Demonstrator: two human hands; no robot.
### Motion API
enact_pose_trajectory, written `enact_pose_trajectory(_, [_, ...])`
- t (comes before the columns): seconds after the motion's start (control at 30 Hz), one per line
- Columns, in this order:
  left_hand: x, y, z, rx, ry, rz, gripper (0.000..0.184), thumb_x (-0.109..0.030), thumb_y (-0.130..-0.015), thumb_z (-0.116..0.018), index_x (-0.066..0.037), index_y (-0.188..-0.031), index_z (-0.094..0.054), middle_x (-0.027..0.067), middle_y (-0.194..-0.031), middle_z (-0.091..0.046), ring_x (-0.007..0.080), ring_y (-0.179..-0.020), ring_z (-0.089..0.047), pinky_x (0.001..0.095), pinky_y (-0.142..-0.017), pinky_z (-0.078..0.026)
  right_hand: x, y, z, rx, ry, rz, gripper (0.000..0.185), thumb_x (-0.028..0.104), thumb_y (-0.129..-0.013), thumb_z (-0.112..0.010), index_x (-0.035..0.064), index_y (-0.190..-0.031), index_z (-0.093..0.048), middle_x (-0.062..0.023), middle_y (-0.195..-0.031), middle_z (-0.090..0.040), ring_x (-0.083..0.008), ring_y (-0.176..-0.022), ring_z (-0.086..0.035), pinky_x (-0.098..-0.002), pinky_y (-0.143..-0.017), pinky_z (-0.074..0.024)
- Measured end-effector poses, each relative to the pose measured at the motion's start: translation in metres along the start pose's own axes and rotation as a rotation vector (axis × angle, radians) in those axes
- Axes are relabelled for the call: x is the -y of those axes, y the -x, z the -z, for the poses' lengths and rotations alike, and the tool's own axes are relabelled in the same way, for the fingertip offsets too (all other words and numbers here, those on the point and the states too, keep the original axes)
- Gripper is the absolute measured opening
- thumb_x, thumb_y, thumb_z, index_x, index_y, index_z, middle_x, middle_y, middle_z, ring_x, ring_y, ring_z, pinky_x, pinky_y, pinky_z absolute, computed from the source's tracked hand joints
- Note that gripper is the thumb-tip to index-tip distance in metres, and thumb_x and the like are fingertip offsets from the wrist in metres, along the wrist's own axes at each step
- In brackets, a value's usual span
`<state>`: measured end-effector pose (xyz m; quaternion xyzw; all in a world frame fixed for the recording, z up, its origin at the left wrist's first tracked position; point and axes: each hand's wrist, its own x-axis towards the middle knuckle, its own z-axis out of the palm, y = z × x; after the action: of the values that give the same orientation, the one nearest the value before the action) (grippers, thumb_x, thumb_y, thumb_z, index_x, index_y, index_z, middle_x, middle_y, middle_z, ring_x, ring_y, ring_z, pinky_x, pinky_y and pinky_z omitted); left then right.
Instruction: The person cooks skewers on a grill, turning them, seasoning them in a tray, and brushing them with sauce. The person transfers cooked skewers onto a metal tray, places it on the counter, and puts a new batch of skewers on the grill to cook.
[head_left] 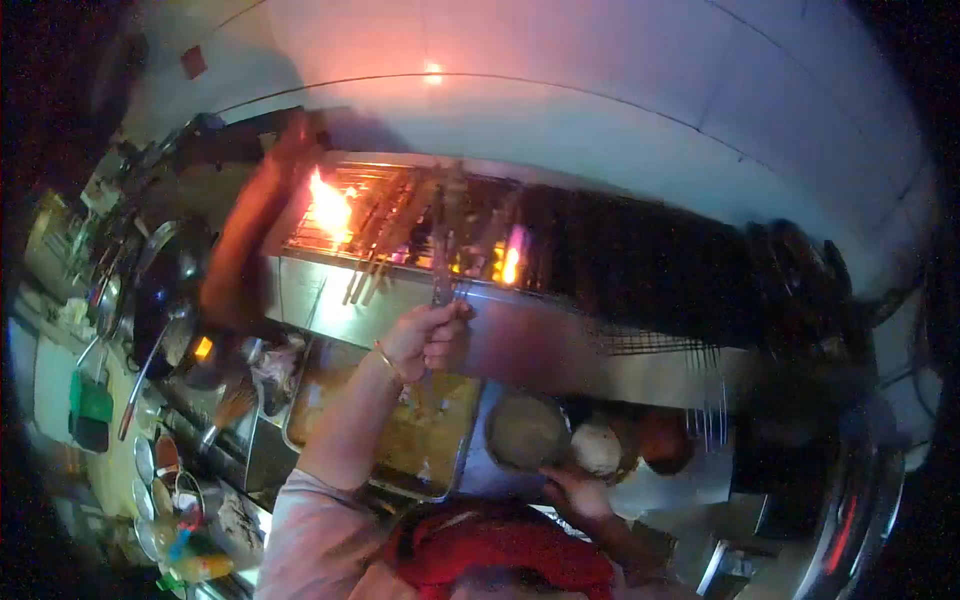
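My left hand [432,338] is closed on the handle ends of a bunch of skewers [442,240], whose far ends lie over the grill [310,246]. Below that forearm is a metal tray [462,425] with yellowish liquid. My right hand [580,494], blurred, is low beside a round grey bowl [526,432] and a bowl of white powder [598,448]; its fingers are smeared. A bowl of reddish powder [665,443] sits to the right.
Flames [330,208] rise at the grill's left, and smaller ones [511,262] near its middle. Another person's bare arm [242,240] reaches toward the grill's left end. A wok [165,260], a green-ended tool [91,408] and a wire rack [645,342] are around.
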<state>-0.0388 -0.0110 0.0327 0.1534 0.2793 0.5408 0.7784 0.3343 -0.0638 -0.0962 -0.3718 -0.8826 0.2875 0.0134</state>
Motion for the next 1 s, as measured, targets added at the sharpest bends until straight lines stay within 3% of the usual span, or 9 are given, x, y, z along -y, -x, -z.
enact_pose_trajectory(0.17, [0.002,0.01,-0.004,-0.077,-0.104,-0.088,0.014,-0.02,-0.089,-0.051,-0.011,-0.099,-0.048,-0.0042,-0.062,-0.041,0.005,-0.046,-0.034,0.0187,-0.037,-0.028,0.043,-0.009,0.035,-0.07,-0.019,0.037,0.029,0.027,-0.079,-0.057,0.0094,-0.102,-0.06,-0.0165,-0.093,-0.061,-0.0332,-0.087,-0.058,-0.0412,-0.075,-0.0468])
enact_pose_trajectory(0.37, [0.003,0.015,0.021,-0.16,-0.186,-0.194,0.022,-0.022,-0.087,-0.054,-0.011,-0.104,-0.047,-0.0008,-0.07,-0.051,0.0075,-0.049,-0.044,0.0197,-0.04,-0.034,-0.02,-0.008,-0.033,0.021,-0.003,0.026,0.03,0.027,-0.077,-0.059,0.0105,-0.102,-0.06,-0.0156,-0.096,-0.061,-0.0327,-0.089,-0.058,-0.0403,-0.078,-0.0469])
enact_pose_trajectory(0.57, [0.017,0.041,0.012,-0.401,-0.11,-0.333,0.013,-0.02,-0.09,-0.049,-0.008,-0.093,-0.054,0.0026,-0.077,-0.057,0.0121,-0.057,-0.052,0.0218,-0.05,-0.042,0.005,-0.015,-0.006,-0.126,0.014,0.19,0.031,0.03,-0.077,-0.06,0.0114,-0.102,-0.061,-0.0151,-0.097,-0.062,-0.0315,-0.088,-0.059,-0.0404,-0.076,-0.0479])
enact_pose_trajectory(0.63, [0.027,0.071,0.02,-0.864,-0.959,-0.782,0.015,-0.019,-0.089,-0.049,-0.006,-0.087,-0.056,0.0016,-0.076,-0.057,0.0117,-0.065,-0.055,0.0234,-0.056,-0.043,0.015,-0.012,0.006,-0.068,-0.061,0.132,0.032,0.03,-0.078,-0.059,0.0119,-0.104,-0.06,-0.0148,-0.097,-0.061,-0.0316,-0.087,-0.06,-0.04,-0.075,-0.0481])
enact_pose_trajectory(0.7, [0.019,0.08,0.024,-1.049,-1.141,-1.076,0.013,-0.016,-0.085,-0.054,-0.004,-0.086,-0.057,0.0038,-0.072,-0.058,0.017,-0.067,-0.056,0.0269,-0.057,-0.043,0.026,-0.009,0.02,-0.04,-0.106,0.12,0.032,0.03,-0.079,-0.058,0.0124,-0.105,-0.059,-0.0143,-0.097,-0.061,-0.032,-0.086,-0.06,-0.0396,-0.074,-0.0482])
enact_pose_trajectory(0.73, [0.005,0.085,0.011,-1.171,-1.632,-1.129,0.012,-0.012,-0.081,-0.057,-0.003,-0.089,-0.057,0.0076,-0.078,-0.059,0.0242,-0.072,-0.056,0.0317,-0.064,-0.043,0.03,-0.007,0.027,-0.036,-0.11,0.142,0.032,0.029,-0.079,-0.057,0.0126,-0.106,-0.058,-0.014,-0.096,-0.061,-0.0324,-0.085,-0.059,-0.0395,-0.074,-0.0482])
enact_pose_trajectory(0.77, [-0.01,0.083,-0.009,-1.266,-2.015,-0.985,0.02,-0.018,-0.08,-0.057,-0.004,-0.094,-0.056,0.0122,-0.089,-0.058,0.0297,-0.082,-0.055,0.037,-0.073,-0.042,0.031,-0.005,0.031,-0.032,-0.111,0.167,0.031,0.029,-0.08,-0.056,0.0128,-0.107,-0.058,-0.0137,-0.096,-0.061,-0.0327,-0.085,-0.059,-0.0394,-0.073,-0.0482])
enact_pose_trajectory(0.83, [-0.023,0.066,-0.022,-1.377,-2.237,-0.73,0.034,-0.03,-0.082,-0.053,-0.004,-0.103,-0.053,0.012,-0.1,-0.056,0.0288,-0.093,-0.053,0.0378,-0.082,-0.039,0.02,-0.009,0.02,0.059,-0.081,0.146,0.031,0.027,-0.081,-0.055,0.0128,-0.108,-0.057,-0.014,-0.094,-0.061,-0.0334,-0.084,-0.059,-0.0399,-0.072,-0.048])
enact_pose_trajectory(1.0, [-0.04,0.035,-0.012,-1.439,-2.274,-0.112,0.041,-0.036,-0.084,-0.046,-0.001,-0.105,-0.05,0.0143,-0.103,-0.057,0.0294,-0.089,-0.06,0.039,-0.074,-0.047,0.03,-0.013,0.037,0.095,-0.025,0.141,0.03,0.024,-0.08,-0.055,0.0124,-0.107,-0.057,-0.016,-0.091,-0.06,-0.0343,-0.085,-0.057,-0.0421,-0.072,-0.0473])
